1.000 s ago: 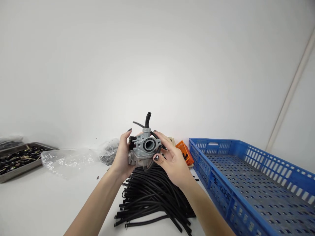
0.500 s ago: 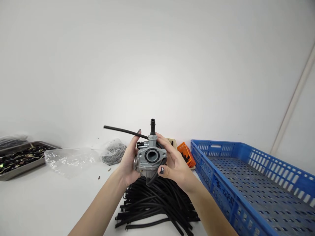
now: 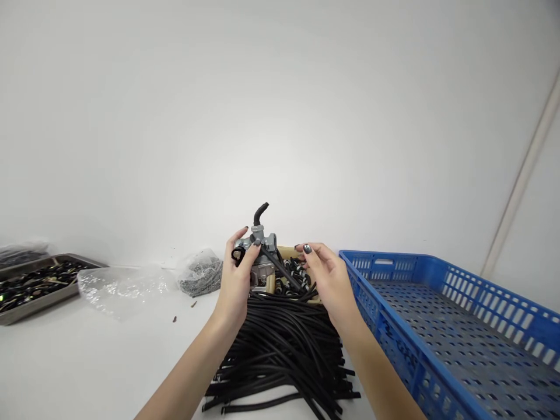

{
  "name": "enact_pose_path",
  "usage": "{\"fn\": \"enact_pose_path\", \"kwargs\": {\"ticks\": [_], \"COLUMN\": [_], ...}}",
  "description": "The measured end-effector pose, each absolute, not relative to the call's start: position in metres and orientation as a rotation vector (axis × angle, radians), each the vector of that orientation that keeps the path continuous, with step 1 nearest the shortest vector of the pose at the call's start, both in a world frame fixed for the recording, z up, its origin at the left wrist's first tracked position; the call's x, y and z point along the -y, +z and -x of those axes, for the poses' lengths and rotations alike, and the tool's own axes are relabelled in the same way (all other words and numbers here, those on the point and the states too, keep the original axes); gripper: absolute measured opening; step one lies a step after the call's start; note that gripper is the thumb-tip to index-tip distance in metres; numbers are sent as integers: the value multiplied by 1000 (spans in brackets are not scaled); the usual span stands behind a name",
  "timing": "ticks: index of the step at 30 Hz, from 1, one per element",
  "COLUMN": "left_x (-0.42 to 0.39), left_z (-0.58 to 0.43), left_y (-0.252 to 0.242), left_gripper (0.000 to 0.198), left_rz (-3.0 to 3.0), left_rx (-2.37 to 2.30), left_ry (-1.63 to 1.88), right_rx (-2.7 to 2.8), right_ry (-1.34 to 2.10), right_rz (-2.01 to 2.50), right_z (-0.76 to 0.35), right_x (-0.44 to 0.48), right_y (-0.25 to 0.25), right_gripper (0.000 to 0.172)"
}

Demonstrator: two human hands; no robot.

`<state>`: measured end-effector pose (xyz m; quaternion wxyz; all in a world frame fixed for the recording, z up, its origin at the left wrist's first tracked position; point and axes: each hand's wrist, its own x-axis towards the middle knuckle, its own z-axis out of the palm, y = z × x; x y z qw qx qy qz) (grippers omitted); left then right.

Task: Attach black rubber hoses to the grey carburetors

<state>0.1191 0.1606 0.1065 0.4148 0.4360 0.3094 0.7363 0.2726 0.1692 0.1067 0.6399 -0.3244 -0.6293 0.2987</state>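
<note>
My left hand [image 3: 236, 280] grips a grey metal carburetor [image 3: 261, 256] with a bent black nozzle on top, held above the far end of a pile of black rubber hoses [image 3: 280, 350]. A thin black hose [image 3: 282, 269] runs from the carburetor down to the right. My right hand [image 3: 330, 280] is just right of it, over a small box of black and white fittings [image 3: 294, 274]. Its fingers are curled, thumb and forefinger pinched; what they hold I cannot make out.
A big blue perforated crate [image 3: 446, 326] stands at the right. On the left lie a metal tray of dark parts [image 3: 32, 283], a clear plastic bag [image 3: 122, 283] and a bag of small grey parts [image 3: 201, 271]. A white wall rises behind the white table.
The carburetor has been turned and moved away from me, with its round opening no longer facing me. My right hand came off it and moved right, over the box of fittings.
</note>
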Motion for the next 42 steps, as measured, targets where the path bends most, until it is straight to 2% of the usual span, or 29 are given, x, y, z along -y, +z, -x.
{"fn": "enact_pose_path", "kwargs": {"ticks": [7, 14, 19, 26, 37, 42], "left_x": [-157, -163, -164, -168, -177, -177], "left_z": [-120, -121, -122, -121, -122, -120], "left_y": [105, 100, 98, 95, 90, 93], "left_gripper": [51, 48, 46, 49, 50, 48], "left_rz": [-1203, -1231, -1281, -1294, -1327, -1296], "left_rx": [-945, -991, -1007, -1038, -1054, -1075], "left_ry": [1937, 1941, 1970, 1998, 1994, 1948], "right_rx": [1781, 1763, 1780, 1779, 1709, 1640], "right_ry": [424, 233, 311, 592, 557, 811], "right_rz": [983, 919, 942, 894, 797, 651], "right_z": [-265, -262, -261, -258, -262, -256], "right_x": [-151, -156, -161, -166, -186, -194], "right_y": [105, 99, 95, 93, 82, 75], "right_gripper": [15, 22, 30, 20, 15, 7]}}
